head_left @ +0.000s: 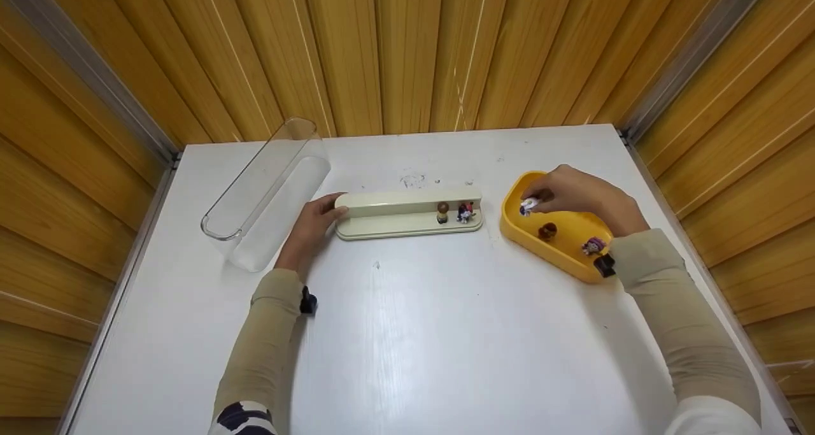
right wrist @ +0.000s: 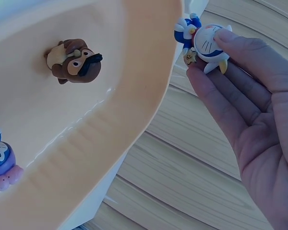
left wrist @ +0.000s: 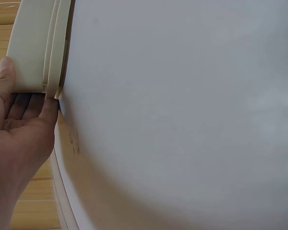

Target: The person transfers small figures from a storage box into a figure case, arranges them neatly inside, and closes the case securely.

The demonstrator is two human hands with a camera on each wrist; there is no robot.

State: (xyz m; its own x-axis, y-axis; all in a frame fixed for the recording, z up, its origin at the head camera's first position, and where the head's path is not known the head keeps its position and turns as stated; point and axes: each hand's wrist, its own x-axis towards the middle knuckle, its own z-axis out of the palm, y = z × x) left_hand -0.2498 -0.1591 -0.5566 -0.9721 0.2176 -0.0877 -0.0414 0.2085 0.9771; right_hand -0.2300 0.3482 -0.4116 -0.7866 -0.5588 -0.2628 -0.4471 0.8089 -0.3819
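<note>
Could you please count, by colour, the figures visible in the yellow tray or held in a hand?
Brown figure, in the yellow tray: 1
Purple-pink figure, same tray: 1
White-blue figure, in the right hand: 1
Total: 3

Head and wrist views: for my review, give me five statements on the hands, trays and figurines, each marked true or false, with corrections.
1. The left hand holds one end of the cream tray. True.
2. The yellow tray is empty. False: the yellow tray holds a brown figurine and a pink-and-purple one.
3. The right hand pinches a white-and-blue figurine. True.
4. Everything on the cream tray is at its left end. False: its figurines are near the right end.
5. The transparent case is left of the cream tray. True.
</note>
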